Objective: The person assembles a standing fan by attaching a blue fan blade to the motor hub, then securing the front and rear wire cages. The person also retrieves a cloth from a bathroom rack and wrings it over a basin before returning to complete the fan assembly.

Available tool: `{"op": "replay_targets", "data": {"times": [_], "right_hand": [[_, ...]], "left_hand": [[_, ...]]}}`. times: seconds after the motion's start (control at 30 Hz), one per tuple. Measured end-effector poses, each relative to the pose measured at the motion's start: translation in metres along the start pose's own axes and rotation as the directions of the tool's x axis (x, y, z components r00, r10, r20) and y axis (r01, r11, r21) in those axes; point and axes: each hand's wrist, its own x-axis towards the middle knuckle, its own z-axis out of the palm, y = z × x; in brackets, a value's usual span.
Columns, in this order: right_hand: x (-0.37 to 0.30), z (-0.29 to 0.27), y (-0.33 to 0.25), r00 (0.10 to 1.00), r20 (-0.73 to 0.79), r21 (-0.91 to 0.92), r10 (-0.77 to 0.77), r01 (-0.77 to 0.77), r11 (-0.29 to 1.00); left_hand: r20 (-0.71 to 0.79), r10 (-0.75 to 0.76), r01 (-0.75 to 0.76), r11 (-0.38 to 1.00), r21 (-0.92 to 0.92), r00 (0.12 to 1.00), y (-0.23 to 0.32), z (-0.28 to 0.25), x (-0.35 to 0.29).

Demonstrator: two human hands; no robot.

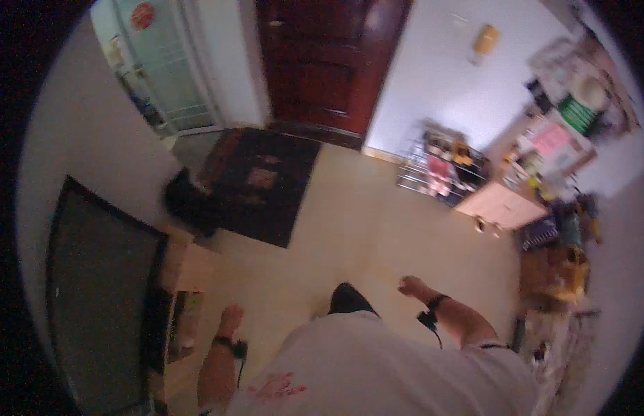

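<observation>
Currently, wooden TV stand [197, 261] lies left of the nearer left hand [231, 318], long axis fore-aft, right hand [414, 286] above floor [356, 208], can't tell whether either hand's fingers are spread or curled.

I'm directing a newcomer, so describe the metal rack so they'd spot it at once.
Find the dark red door, then the white wall to its right. At that wall's foot, a metal rack stands on the floor, left of the light wooden cabinet. Its open, shiny bars, with pink and tan items among them, set it apart from the cabinet's solid side.
</observation>
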Motion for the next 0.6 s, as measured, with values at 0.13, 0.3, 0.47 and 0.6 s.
{"op": "replay_targets", "data": {"times": [0.13, 0.3, 0.47, 0.6], "right_hand": [[0.099, -0.025, 0.053, 0.915, 0.288, 0.123, 0.282, -0.327, 0.937], [0.306, -0.080, 0.116, 0.879, 0.471, -0.043, 0.082, -0.070, 0.997], [0.551, -0.220, 0.090, 0.922, 0.348, 0.331, 0.167, -0.288, 0.899], [0.773, -0.319, 0.012, 0.864, 0.094, -0.425, -0.495, 0.485, 0.765]], "left_hand": [[-0.105, -0.039, -0.088, 0.309, -0.947, 0.994, 0.011, -0.121, 0.155], [-0.040, -0.263, 0.153, 0.673, -0.724, 0.964, 0.017, -0.146, 0.267], [-0.055, -0.224, 0.176, 0.875, -0.450, 0.973, -0.006, -0.164, 0.336], [-0.090, -0.241, 0.181, 0.886, -0.428, 0.966, -0.043, -0.209, 0.434]]}}
